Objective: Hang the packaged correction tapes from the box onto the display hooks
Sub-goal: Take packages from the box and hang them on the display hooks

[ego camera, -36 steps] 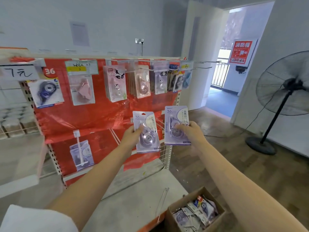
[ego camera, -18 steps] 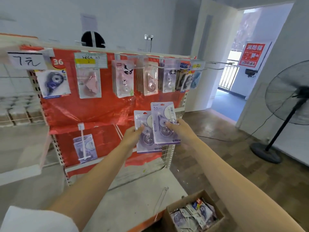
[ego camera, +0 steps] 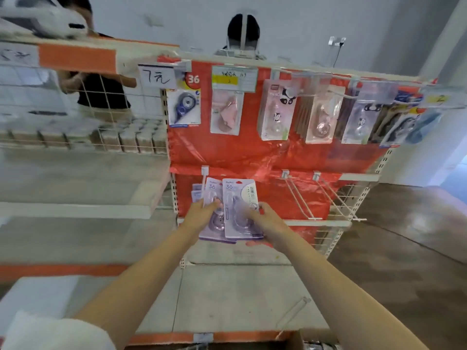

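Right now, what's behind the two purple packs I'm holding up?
Behind the two purple packs in the left hand and right hand hangs a similar pack on the lower left hook, before red backing. The packs hide most of it.

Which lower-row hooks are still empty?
The two right hooks are empty, bare wire to the tips. The left hook already carries purple packs.

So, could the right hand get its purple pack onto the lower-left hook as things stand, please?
Probably yes. The right hand holds its purple pack just right of the lower-left hook. The left hand and its own pack sit between them, so that pack likely goes first.
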The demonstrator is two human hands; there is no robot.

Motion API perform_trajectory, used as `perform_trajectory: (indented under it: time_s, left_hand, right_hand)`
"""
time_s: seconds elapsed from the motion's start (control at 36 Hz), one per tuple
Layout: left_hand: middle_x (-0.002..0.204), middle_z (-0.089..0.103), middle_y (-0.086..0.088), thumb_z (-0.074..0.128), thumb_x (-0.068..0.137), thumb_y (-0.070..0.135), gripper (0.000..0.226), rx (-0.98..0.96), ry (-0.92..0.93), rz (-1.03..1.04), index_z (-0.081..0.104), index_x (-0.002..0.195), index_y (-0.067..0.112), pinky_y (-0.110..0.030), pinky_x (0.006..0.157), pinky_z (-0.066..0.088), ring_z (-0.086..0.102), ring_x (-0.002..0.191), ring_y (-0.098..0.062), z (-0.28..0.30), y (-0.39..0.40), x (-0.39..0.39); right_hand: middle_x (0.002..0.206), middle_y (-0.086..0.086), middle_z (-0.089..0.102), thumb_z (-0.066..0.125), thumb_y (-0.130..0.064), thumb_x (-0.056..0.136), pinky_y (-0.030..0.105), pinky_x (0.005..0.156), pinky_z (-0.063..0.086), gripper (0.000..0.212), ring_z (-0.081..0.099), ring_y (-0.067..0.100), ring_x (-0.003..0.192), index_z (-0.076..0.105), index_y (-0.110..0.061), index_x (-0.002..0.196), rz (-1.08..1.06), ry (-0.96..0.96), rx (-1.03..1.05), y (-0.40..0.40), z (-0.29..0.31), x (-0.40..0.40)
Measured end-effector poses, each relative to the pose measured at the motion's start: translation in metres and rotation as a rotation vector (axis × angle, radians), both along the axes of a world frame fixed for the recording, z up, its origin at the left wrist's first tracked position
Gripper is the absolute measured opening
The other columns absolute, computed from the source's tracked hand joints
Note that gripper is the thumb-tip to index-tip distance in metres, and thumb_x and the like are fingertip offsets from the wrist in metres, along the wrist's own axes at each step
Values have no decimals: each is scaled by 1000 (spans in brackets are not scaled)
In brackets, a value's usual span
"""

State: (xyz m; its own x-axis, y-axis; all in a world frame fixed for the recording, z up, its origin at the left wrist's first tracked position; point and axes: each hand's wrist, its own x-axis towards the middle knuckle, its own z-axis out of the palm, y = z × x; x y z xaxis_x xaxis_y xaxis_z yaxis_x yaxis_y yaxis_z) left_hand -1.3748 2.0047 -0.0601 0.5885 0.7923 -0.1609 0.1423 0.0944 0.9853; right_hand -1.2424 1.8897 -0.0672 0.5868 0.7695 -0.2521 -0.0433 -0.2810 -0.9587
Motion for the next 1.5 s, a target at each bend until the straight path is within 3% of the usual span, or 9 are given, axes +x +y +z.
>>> perform_trajectory:
  time_s: [0.08,0.19,0.31,0.42,0.67,0.89,1.11,1.25,1.5]
  left_hand:
    - [111,67,-11,56,95,18,19,-13,46,113,62,112,12,-40,94,50,64,103,-28,-9,14,-20]
    - [104,64,-11,54,96,15,22,-13,76,246,61,115,6,-30,76,50,62,90,-24,-13,29,-43]
    - [108,65,-13,58,93,16,26,-31,107,346,60,118,7,-37,86,52,64,96,-29,-17,39,-57]
    - [91,66,-7,60,92,15,21,-70,103,347,60,111,9,-27,62,49,62,74,-17,-21,42,-64]
    - [94,68,-7,58,92,13,15,-60,79,289,63,107,12,-30,72,52,65,80,-19,-21,43,-59]
    - [87,69,-2,57,94,11,13,-43,59,239,65,89,19,-33,77,54,66,79,-17,-27,42,-52]
    - [78,67,3,57,93,9,10,-37,114,225,63,88,16,-20,58,53,64,67,-10,-30,39,-43]
    - [103,70,-15,60,89,8,11,-67,179,225,66,96,14,-46,90,53,67,94,-33,-29,37,-46]
    - [108,68,-21,57,91,5,13,-81,195,232,66,94,14,-49,93,51,65,99,-37,-31,30,-55]
  right_hand:
    - [109,7,62,66,-29,89,41,73,57,26,65,23,91,49,-20,106,36,-49,-39,12,-11,-1]
    - [107,13,61,65,-22,90,29,45,51,33,63,20,71,44,-15,116,31,-37,-117,19,-27,0]
    - [108,10,62,64,-18,90,31,54,53,37,64,25,83,47,-11,121,82,-100,-187,24,-43,3]
    - [120,7,57,69,-19,86,31,48,53,43,63,30,97,46,-19,122,249,-42,-263,27,-48,-1]
    - [128,6,51,67,-18,89,36,43,55,47,57,35,107,45,-23,130,305,-75,-319,50,-55,-19]
    - [117,9,54,64,-21,90,33,41,54,30,59,32,92,47,-15,115,285,-120,-403,56,-69,-24]
    - [110,15,58,52,-18,96,26,36,47,16,63,36,79,52,-7,107,225,-253,-407,70,-73,-23]
    - [112,19,64,57,-22,94,35,58,54,29,66,36,78,55,-4,118,253,-332,-440,88,-88,-16]
    - [127,24,55,47,-22,99,40,89,44,39,54,40,116,40,1,130,254,-515,-460,110,-91,-8]
